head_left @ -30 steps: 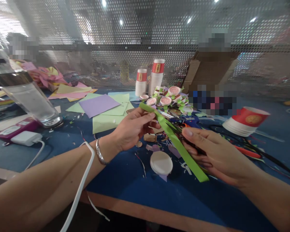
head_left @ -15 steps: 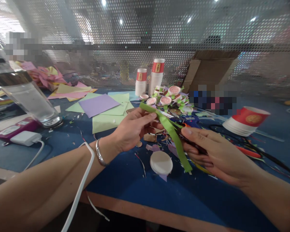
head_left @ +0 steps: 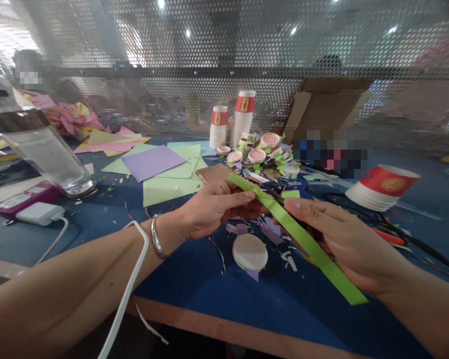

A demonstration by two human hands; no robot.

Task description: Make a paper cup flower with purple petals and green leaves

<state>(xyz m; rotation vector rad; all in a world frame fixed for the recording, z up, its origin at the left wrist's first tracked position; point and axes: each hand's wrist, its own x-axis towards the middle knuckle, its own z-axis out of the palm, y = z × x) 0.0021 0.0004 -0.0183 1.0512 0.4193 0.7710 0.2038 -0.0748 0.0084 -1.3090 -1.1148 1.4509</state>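
Between thumb and fingers, my left hand (head_left: 219,202) pinches a bright green paper strip (head_left: 303,234) near its upper end. The strip slants down to the right, passing in front of my right hand (head_left: 329,229). That hand is closed around dark scissors (head_left: 275,195), whose blades touch or lie just behind the strip; the handles are mostly hidden by the fingers. A small green paper piece (head_left: 292,194) shows just beyond the blades. Below the hands a round white lid-like disc (head_left: 250,253) rests on the table, a purple scrap under its near edge.
Paper scraps litter the blue table (head_left: 194,279). Behind the hands stand a pile of decorated discs (head_left: 262,152) and stacked paper cups (head_left: 243,119). Coloured sheets (head_left: 153,162) and a water glass (head_left: 48,154) are left; tilted red-white cups (head_left: 383,187) lie right. A white cable (head_left: 125,284) crosses my left forearm.
The green strip has swung to the right and straightened, its free end now in front of my right wrist. My left hand has shifted slightly right. A small green piece now shows behind the scissors.
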